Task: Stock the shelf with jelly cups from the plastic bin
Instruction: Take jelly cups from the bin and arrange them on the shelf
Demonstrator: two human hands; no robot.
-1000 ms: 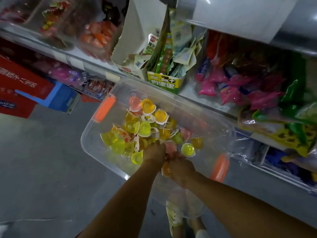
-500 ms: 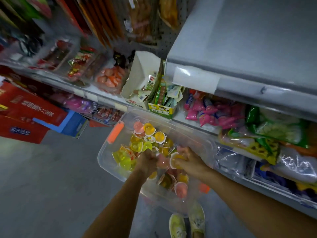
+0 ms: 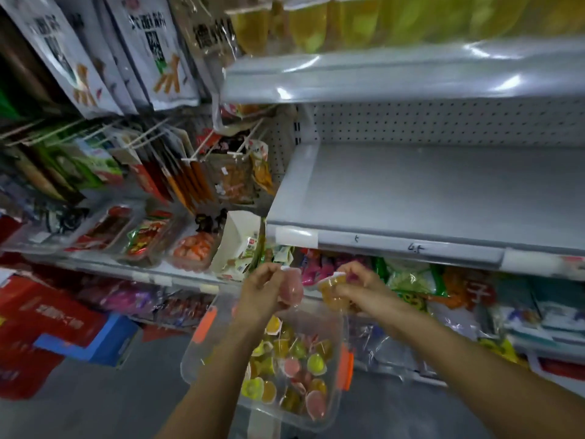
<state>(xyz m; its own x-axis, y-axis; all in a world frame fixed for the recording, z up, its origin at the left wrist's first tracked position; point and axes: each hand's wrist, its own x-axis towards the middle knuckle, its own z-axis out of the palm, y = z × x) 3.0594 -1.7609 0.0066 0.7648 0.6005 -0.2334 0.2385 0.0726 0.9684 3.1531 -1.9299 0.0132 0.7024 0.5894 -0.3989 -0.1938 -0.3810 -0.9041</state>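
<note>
My left hand (image 3: pixel 264 288) grips a pink jelly cup (image 3: pixel 291 289), held above the clear plastic bin (image 3: pixel 202 364). An orange jelly cup (image 3: pixel 332 291) sits in the curled fingers of my right hand (image 3: pixel 361 288). Both hands hover just below the front lip of the bare grey shelf (image 3: pixel 427 191). Down in the bin lie several more jelly cups (image 3: pixel 291 369) in yellow, green, pink and orange. The bin has orange latches and stands on the floor in front of the shelving.
A higher shelf (image 3: pixel 395 74) overhangs the bare one. Hanging snack packets (image 3: pixel 196 172) fill the pegboard to the left. Trays of packaged food (image 3: pixel 148 236) and a white carton (image 3: pixel 240 242) sit on the left shelf. Bagged goods (image 3: pixel 459 289) crowd the shelf beneath the bare one.
Both hands have come up out of the bin, each holding a jelly cup. The view has tilted upward and the bare grey shelf is now in full sight.
</note>
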